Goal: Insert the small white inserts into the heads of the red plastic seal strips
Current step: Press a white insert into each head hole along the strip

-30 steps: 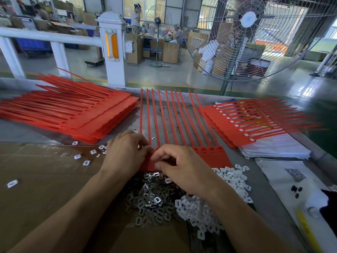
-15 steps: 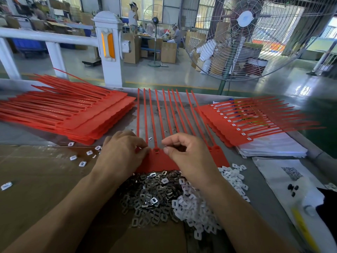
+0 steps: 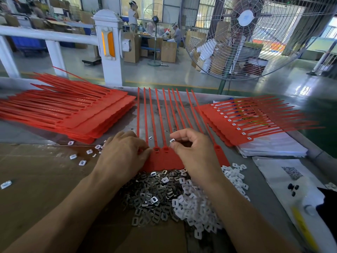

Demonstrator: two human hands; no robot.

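While left hand [image 3: 121,155] presses curled fingers on left end of flat red plastic seal-strip sheet [image 3: 164,160], pinning it to bench, empty sockets in heads sit exposed just right of it. Right hand [image 3: 191,152] pinches small white rectangular insert [image 3: 172,140] above sockets. Risks: insert tilted, jams; weak pinch, drops into grey-and-white loose insert pile [image 3: 182,196]; sheet slides if pressure eases.

Right hand [image 3: 191,150] pinches insert [image 3: 172,140] above red strips [image 3: 164,157].
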